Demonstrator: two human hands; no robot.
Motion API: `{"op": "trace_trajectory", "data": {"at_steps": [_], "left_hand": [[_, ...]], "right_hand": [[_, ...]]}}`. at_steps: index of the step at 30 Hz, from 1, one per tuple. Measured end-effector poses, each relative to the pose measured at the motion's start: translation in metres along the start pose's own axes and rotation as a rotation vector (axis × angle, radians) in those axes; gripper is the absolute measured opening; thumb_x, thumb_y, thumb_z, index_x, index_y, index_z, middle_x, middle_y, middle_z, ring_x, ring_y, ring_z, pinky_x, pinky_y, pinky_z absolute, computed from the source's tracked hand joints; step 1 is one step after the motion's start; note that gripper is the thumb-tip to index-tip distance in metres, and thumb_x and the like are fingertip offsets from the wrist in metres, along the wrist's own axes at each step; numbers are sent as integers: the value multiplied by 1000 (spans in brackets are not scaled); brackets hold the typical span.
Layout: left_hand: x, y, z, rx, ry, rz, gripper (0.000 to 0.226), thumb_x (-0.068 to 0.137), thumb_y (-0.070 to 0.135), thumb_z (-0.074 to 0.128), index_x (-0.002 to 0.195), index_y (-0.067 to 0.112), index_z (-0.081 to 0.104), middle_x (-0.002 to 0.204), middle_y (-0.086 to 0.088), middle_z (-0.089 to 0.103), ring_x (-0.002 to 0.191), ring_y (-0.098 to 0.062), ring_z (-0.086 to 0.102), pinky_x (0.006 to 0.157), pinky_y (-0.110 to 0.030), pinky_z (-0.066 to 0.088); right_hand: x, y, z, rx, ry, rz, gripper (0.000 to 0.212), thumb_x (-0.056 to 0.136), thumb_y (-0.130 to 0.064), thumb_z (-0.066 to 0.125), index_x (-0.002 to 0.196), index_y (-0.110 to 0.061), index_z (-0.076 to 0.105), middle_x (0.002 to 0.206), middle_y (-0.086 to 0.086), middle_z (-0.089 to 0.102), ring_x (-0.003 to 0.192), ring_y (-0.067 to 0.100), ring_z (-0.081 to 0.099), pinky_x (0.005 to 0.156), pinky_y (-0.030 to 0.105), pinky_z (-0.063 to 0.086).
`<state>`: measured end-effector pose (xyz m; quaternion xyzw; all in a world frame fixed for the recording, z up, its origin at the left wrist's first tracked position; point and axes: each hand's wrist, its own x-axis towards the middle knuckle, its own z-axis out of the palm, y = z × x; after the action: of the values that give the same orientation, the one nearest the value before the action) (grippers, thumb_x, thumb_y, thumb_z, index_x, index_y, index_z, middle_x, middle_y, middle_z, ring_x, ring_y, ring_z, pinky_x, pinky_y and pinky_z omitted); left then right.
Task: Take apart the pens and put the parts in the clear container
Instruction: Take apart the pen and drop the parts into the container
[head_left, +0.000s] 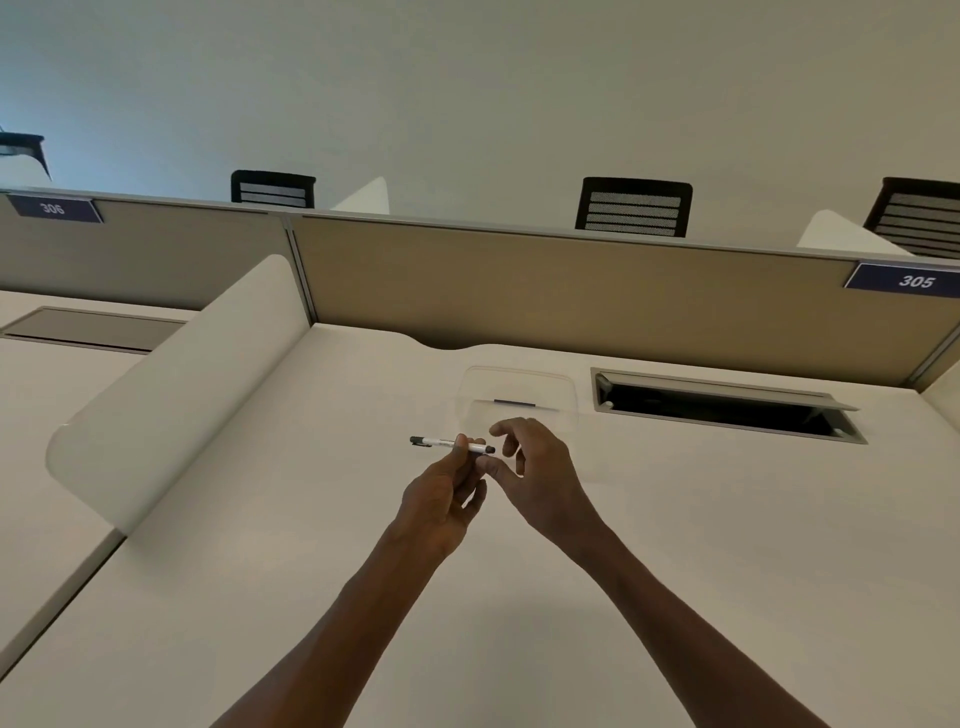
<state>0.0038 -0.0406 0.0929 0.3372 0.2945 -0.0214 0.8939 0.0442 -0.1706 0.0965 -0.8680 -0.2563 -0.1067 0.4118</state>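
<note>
A white pen with black ends lies level above the desk, pinched near its right end by my left hand. My right hand hovers just right of the pen's black tip, its fingers loosely curled; the thumb lies close to the tip, and I cannot tell if it touches. The clear container stands on the desk right behind both hands; a small dark strip shows through its wall.
An open cable tray is sunk into the white desk at the right. A curved white divider rises at the left. A tan partition with the label 305 closes the back. Black chairs stand beyond.
</note>
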Motion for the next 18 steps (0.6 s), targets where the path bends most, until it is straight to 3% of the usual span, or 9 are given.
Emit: {"op": "trace_trajectory", "data": {"at_steps": [6, 9, 11, 14, 16, 18], "left_hand": [[-4, 1, 4, 3, -71, -63, 18, 84, 27, 73, 93, 11, 70, 79, -2, 75, 71, -10, 71, 80, -28, 51], [-5, -1, 0, 185, -112, -42, 26, 84, 37, 72, 93, 12, 73, 84, -1, 75, 76, -13, 70, 82, -31, 50], [-4, -5, -5, 426, -73, 73, 39, 89, 47, 63, 88, 9, 73, 79, -3, 73, 73, -15, 68, 79, -31, 50], [5, -14, -20, 829, 39, 382, 58, 94, 53, 49, 74, 5, 73, 66, -7, 74, 63, -18, 71, 71, -30, 53], [20, -19, -40, 1053, 95, 549, 54, 97, 51, 46, 70, 12, 73, 62, 1, 74, 63, -12, 71, 73, -33, 55], [37, -26, -61, 1215, 140, 665, 44, 99, 46, 44, 79, 19, 72, 74, 9, 75, 77, -9, 70, 77, -34, 53]], "right_hand": [[3, -2, 4, 165, 102, -64, 15, 83, -17, 74, 96, -23, 72, 92, -9, 64, 77, 6, 58, 61, 13, 42], [2, -6, 2, 224, 155, 27, 10, 89, -19, 66, 97, -24, 70, 95, -16, 68, 88, 6, 62, 63, 20, 48], [5, -8, -1, 269, 183, 80, 9, 94, -22, 60, 99, -22, 68, 94, -16, 71, 90, 4, 65, 68, 25, 52], [10, -9, -9, 355, 203, 124, 8, 97, -21, 57, 99, -19, 64, 91, -12, 75, 88, 4, 67, 71, 24, 51], [13, -8, -13, 385, 222, 139, 8, 97, -19, 55, 100, -16, 63, 88, -9, 75, 85, 6, 68, 69, 24, 50], [14, -7, -16, 407, 254, 129, 11, 99, -17, 52, 102, -13, 62, 83, -5, 73, 82, 9, 67, 69, 23, 50]]}}
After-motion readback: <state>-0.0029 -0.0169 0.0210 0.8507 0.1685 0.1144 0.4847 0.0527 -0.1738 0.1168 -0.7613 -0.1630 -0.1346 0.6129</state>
